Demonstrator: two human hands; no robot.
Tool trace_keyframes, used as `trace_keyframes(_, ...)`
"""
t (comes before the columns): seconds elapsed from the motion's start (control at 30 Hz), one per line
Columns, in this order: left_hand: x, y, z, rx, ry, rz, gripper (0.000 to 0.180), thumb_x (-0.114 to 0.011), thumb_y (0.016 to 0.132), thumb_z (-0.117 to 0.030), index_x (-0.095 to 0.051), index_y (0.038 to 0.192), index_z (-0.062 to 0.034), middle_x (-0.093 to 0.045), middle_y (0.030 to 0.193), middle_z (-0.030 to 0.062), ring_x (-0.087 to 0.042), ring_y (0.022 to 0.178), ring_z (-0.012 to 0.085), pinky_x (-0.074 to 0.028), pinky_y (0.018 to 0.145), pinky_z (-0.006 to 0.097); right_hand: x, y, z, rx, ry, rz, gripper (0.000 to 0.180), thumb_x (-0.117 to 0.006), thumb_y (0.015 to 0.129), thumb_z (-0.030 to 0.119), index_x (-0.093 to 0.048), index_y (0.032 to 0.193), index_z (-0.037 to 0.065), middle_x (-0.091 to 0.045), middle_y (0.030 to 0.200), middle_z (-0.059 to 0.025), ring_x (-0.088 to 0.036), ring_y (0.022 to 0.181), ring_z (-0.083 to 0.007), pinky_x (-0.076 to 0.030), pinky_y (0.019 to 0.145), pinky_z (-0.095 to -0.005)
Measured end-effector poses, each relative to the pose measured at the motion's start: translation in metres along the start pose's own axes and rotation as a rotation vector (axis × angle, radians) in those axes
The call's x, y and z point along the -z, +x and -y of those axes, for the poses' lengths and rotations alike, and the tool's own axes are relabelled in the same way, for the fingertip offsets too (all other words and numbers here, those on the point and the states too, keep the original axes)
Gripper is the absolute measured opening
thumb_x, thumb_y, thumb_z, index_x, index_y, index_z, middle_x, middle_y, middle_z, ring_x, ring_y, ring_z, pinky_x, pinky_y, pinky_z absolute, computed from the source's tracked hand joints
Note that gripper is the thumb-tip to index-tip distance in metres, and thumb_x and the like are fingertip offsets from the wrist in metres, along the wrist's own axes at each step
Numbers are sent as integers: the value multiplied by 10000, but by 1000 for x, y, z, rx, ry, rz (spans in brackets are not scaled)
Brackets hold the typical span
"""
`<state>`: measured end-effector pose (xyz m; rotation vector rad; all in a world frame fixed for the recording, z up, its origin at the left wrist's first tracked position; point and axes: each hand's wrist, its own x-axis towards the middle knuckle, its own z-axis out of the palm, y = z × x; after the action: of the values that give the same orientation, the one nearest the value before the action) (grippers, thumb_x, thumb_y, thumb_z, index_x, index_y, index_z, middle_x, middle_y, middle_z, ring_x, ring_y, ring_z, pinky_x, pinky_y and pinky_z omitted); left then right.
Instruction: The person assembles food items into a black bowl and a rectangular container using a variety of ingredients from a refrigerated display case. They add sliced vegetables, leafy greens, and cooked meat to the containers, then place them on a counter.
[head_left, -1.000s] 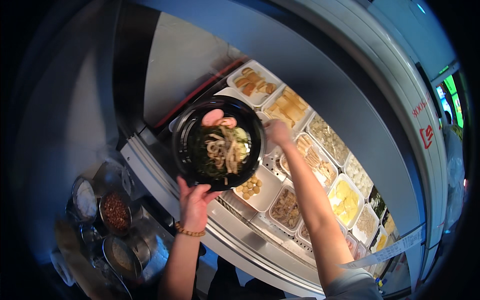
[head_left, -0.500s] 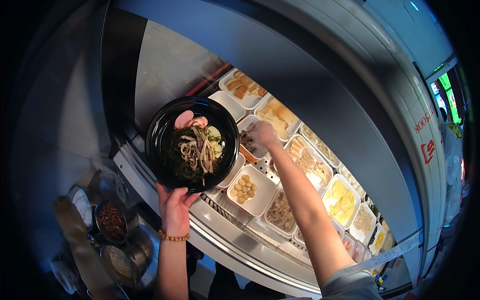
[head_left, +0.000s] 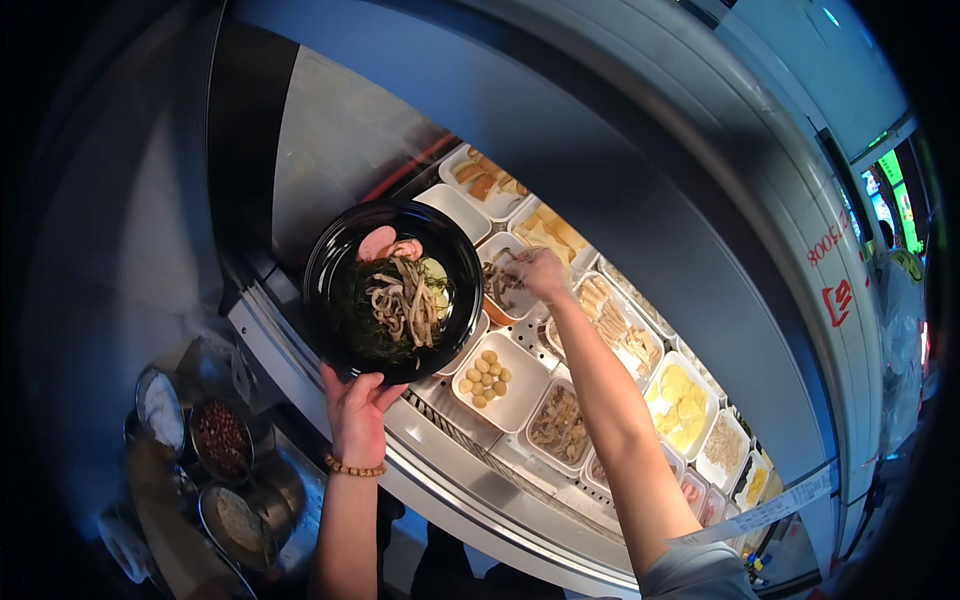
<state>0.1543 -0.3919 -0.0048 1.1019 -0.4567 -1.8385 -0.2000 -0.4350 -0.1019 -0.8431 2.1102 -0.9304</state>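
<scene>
In the head view, taking the bowl as the clock's centre, one left hand [head_left: 358, 412] is gripping the underside of one black bowl [head_left: 462, 285] between six and seven o'clock, while one right hand [head_left: 542, 275] is reaching into a white tray [head_left: 494, 246] of dark strips [head_left: 497, 283] at three o'clock. The two hands are staying apart; whether the right fingers are closing on any strips, I cannot tell. The step in hand seems to be picking a portion for the bowl; the next move is probably calling for a firm pinch, a clean lift and a level bowl. Inside the bowl, two pink slices [head_left: 376, 243] are showing beside one heap of pale strips [head_left: 404, 300]. Roughly eleven round balls [head_left: 488, 378] are sitting at four o'clock, and three metal containers are holding white, reddish-brown [head_left: 222, 440] and pale heaps around eight o'clock.
</scene>
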Motion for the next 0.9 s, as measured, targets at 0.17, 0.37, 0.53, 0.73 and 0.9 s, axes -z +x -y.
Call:
trace_keyframes(0.17, 1, 7, 1, 47, -21, 14, 768, -537, 840, 52, -196, 1480, -198, -582, 1106, 75, -626, 950, 210, -599, 806, 416, 12, -7, 25, -65, 36, 49, 220, -772, 758, 113, -709, 925, -16, -708, 819, -80, -660, 667, -164, -528, 610, -276)
trace_keyframes(0.37, 7, 13, 1, 86, -26, 18, 863, -540, 836, 37, -75, 1522, -204, -572, 1117, 94, -631, 945, 216, -601, 805, 401, 42, -44, 94, 112, 348, 84, 160, -731, 825, 84, -681, 933, -23, -690, 813, -58, -635, 730, -122, -507, 635, -259)
trace_keyframes(0.53, 16, 27, 8, 138, 5, 71, 875, -536, 837, 33, -43, 1524, -191, -571, 1145, 111, -656, 930, 236, -605, 783, 376, 16, -105, 155, 229, 173, 267, 230, -720, 847, 99, -669, 1042, -11, -705, 924, -93, -650, 815, -147, -517, 750, -281)
trace_keyframes(0.73, 19, 3, -13, 206, -37, 141, 768, -518, 851, 47, -174, 1486, -216, -572, 1142, 84, -643, 970, 220, -612, 771, 380, -5, -181, 190, 347, -169, 152, 347, -699, 832, 127, -664, 1148, -12, -721, 984, -136, -677, 929, -175, -522, 844, -326)
trace_keyframes(0.9, 15, -52, -28, 258, -65, 277, 712, -498, 865, 59, -215, 1461, -208, -552, 1191, 87, -638, 984, 219, -612, 763, 369, 26, -248, 188, 325, -381, 96, 261, -719, 815, 140, -718, 1060, 51, -733, 941, -116, -706, 810, -194, -545, 741, -318)
